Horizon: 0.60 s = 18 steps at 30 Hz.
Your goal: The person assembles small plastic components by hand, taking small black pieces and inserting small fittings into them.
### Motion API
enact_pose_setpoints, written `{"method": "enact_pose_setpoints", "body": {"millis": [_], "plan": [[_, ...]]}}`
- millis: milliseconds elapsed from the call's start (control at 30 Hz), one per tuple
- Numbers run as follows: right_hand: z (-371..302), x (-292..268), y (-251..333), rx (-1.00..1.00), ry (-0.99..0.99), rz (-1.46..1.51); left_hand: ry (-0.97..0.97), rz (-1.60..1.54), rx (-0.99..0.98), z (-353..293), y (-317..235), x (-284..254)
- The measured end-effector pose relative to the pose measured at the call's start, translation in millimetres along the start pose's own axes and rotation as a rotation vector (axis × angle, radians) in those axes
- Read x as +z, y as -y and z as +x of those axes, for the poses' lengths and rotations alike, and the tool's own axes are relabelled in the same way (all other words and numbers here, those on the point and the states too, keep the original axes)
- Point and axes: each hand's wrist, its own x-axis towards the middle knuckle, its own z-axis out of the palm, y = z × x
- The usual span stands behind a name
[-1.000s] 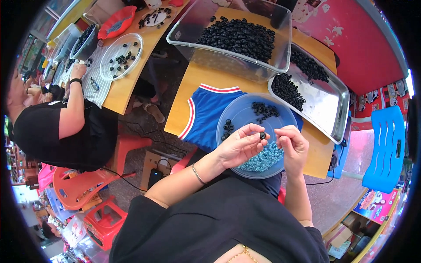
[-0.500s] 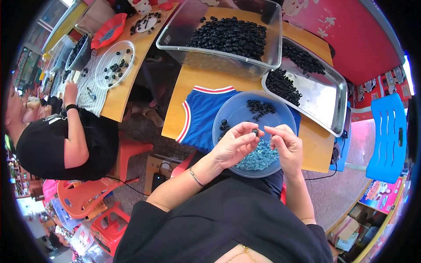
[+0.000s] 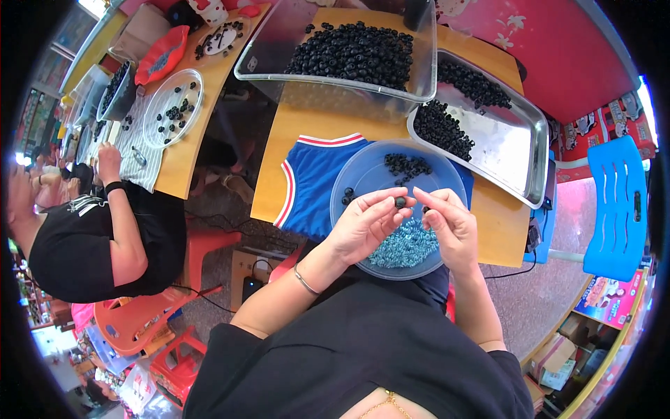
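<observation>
My left hand [image 3: 363,222] pinches a small round black piece [image 3: 400,202] between thumb and fingertips. Close beside it, my right hand [image 3: 450,227] has its thumb and fingers closed on a tiny dark piece [image 3: 426,209], mostly covered by the fingertips. Both hands are over a round translucent blue basin [image 3: 368,171]. In the basin, a heap of small light-blue pieces [image 3: 405,244] lies at the near side. A group of black pieces [image 3: 407,166] is at the far side, and a few more black pieces [image 3: 347,195] sit at the left.
Beyond the basin stand a clear plastic tub [image 3: 335,87] of black pieces and a metal tray [image 3: 509,150] with more. A blue garment [image 3: 317,178] lies on the wooden table [image 3: 269,199]. At left another person [image 3: 84,244] sits at a second table; a blue chair [image 3: 615,209] stands right.
The view has shifted slightly. My left hand keeps hold of its black piece. At my right fingertips a dark piece now shows. The other person's arm has moved a little.
</observation>
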Motion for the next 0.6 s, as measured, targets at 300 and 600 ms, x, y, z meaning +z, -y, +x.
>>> {"method": "enact_pose_setpoints", "body": {"millis": [300,600], "plan": [[-1,6,1,-0.065,-0.049,-0.118,0.071,0.024,0.038,-2,3,-7],[5,9,5,-0.262,-0.074,-0.281,0.049,0.042,0.027,-2,4,-1]]}}
